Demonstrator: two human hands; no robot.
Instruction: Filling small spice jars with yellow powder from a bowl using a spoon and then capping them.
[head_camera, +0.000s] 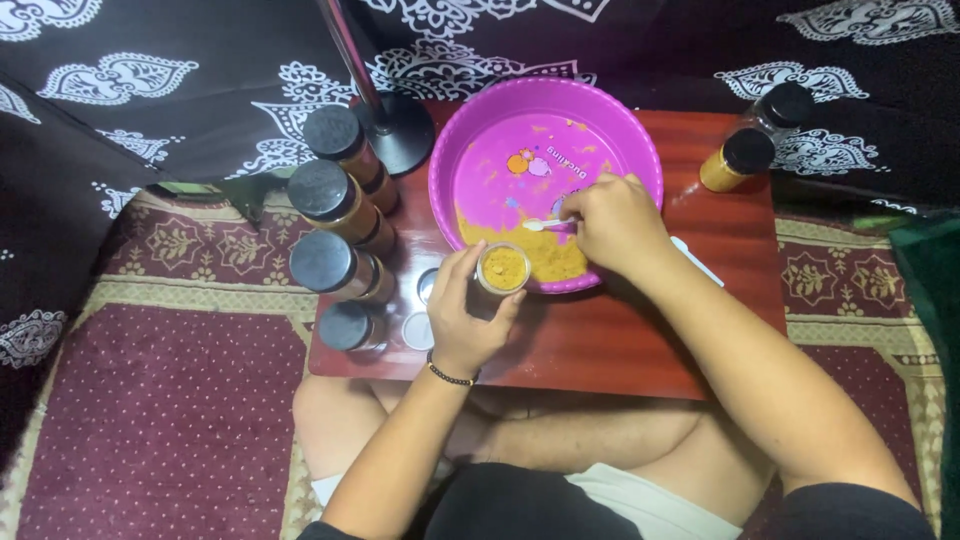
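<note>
The left hand (462, 318) wraps the small, light, likely slippery open jar (503, 268) by its sidewall, while the right hand (615, 225) pinches a thin white spoon (545, 225).

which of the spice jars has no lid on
The jar held in the left hand, showing yellow powder; every other jar wears a black cap.

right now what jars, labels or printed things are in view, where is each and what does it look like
Capped jars: four in a column left of the basin, black lids, yellow-brown powder.
Two jars: table's far right corner, black lids, one yellow-filled.
Open jar: in left hand, powder-filled.
Basin: pink, round, colourful print inside.
</note>
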